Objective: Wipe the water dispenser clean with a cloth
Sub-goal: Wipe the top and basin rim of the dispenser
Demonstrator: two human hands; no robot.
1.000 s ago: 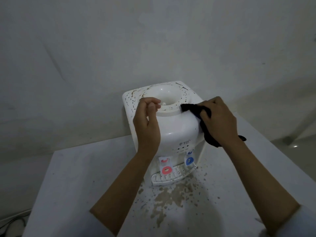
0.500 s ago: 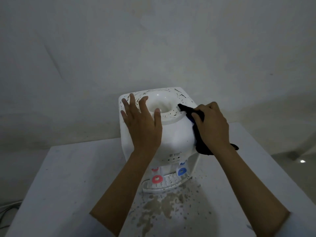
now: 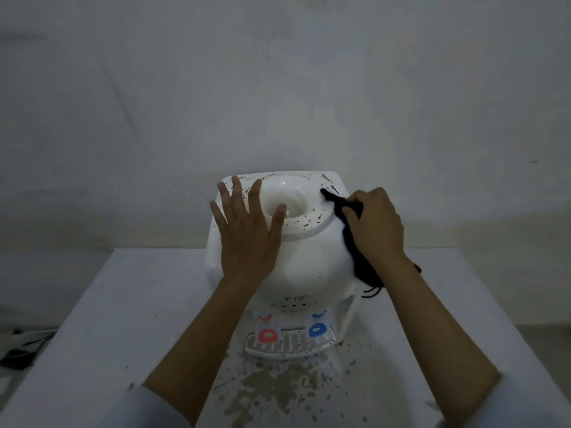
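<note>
A white table-top water dispenser (image 3: pixel 304 264) stands at the middle of a white table (image 3: pixel 129 319), its top rim speckled with dark spots around the round well. My left hand (image 3: pixel 247 236) lies flat on the top's left side, fingers spread, thumb at the well's edge. My right hand (image 3: pixel 375 227) grips a dark cloth (image 3: pixel 355 251) pressed against the dispenser's upper right edge; the cloth's tail hangs down the right side. A red tap (image 3: pixel 267 334) and a blue tap (image 3: pixel 318 329) sit over the drip tray (image 3: pixel 287 349).
Brown splatter stains (image 3: pixel 278 387) cover the table in front of the drip tray. A plain pale wall (image 3: pixel 278 88) stands close behind. Dark cables (image 3: pixel 21 350) lie on the floor at the left, below the table's edge.
My left hand opened from a curled grip at the well's rim to a flat spread on the top. My view swung to face the dispenser head-on. The right hand stays on the cloth.
</note>
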